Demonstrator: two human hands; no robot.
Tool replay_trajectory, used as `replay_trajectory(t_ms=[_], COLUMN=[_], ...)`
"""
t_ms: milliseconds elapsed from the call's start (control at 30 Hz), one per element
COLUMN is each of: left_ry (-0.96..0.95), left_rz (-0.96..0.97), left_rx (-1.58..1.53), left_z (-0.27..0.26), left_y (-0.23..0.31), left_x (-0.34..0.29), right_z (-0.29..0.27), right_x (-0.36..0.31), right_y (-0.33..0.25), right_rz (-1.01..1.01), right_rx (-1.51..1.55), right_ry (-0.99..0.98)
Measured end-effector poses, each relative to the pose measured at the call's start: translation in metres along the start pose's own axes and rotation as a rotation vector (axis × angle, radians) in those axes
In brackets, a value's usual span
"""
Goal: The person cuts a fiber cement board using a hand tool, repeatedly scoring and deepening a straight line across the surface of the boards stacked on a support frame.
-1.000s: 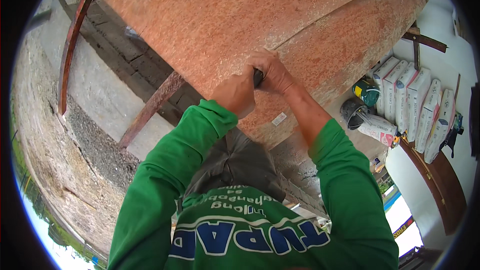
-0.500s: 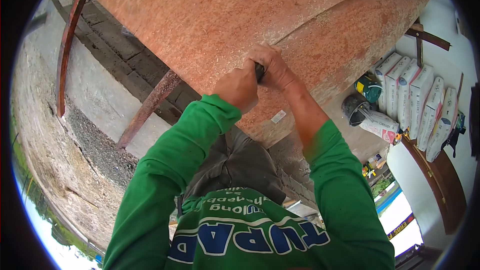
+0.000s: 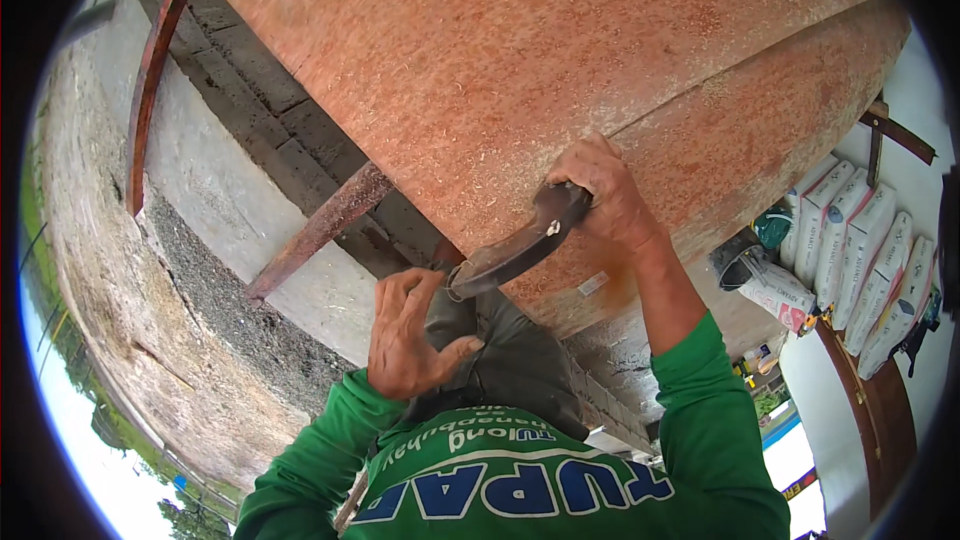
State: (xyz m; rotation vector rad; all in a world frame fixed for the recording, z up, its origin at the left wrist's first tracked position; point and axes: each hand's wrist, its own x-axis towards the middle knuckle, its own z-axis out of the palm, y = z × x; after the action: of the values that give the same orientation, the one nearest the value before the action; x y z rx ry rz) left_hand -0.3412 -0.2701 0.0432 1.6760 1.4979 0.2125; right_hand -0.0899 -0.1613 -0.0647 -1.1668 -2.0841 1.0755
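Fingers of the right hand point(image 3: 605, 195) stay clamped on a dark curved blade point(image 3: 515, 248) at frame centre, against the reddish board point(image 3: 560, 50). The left hand point(image 3: 410, 335) has dropped away, half-curled and empty, so the tool is now worked single-handed.

1 head-worn fisheye view looks down, close over the person's chest and forearms.

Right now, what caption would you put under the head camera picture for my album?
Right hand grips a dark curved blade against a reddish board, while the left hand hangs open below, beside a rusty metal bar.
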Motion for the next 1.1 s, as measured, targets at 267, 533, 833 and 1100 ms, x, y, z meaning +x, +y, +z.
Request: replay_trajectory(t_ms=[267, 533, 833, 1100], left_ry=[0.062, -0.244, -0.246, -0.378], left_rz=[0.059, -0.052, -0.045, -0.089], left_rx=[-0.138, -0.057, -0.032, -0.071], left_z=[-0.016, 0.031, -0.046, -0.099], left_y=[-0.001, 0.043, 0.038, 0.057], left_x=[0.0, 0.094, -0.019, -0.045], right_z=[-0.008, -0.006, 0.033, 0.038], right_x=[0.002, 0.009, -0.01, -0.005], right_y=[-0.008, -0.016, -0.143, -0.185], right_rz=[0.02, 0.044, 0.02, -0.04], right_rx=[0.001, -0.034, -0.001, 0.091], right_ry=[-0.046, -0.094, -0.076, -0.049])
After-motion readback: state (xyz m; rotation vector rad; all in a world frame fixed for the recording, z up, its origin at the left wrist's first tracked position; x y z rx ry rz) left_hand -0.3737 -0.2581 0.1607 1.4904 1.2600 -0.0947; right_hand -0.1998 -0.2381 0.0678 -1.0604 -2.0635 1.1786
